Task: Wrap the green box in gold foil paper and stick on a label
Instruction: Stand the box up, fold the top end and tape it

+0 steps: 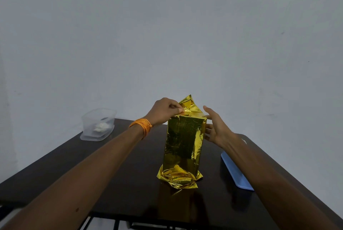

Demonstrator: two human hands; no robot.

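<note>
Tub [87, 133] mid-left holds something white [101, 127]. Your foil-wrapped box [183, 137] stands upright; left hand [165, 111] pinches its top flap [188, 104], right hand [216, 127] splayed beside.

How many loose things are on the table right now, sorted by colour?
Gold: 1, the foil-wrapped box, standing upright
Clear: 1, the plastic container at the far left corner; its contents are too unclear to count
Blue: 1, the flat tray on the right
Total: 3
</note>
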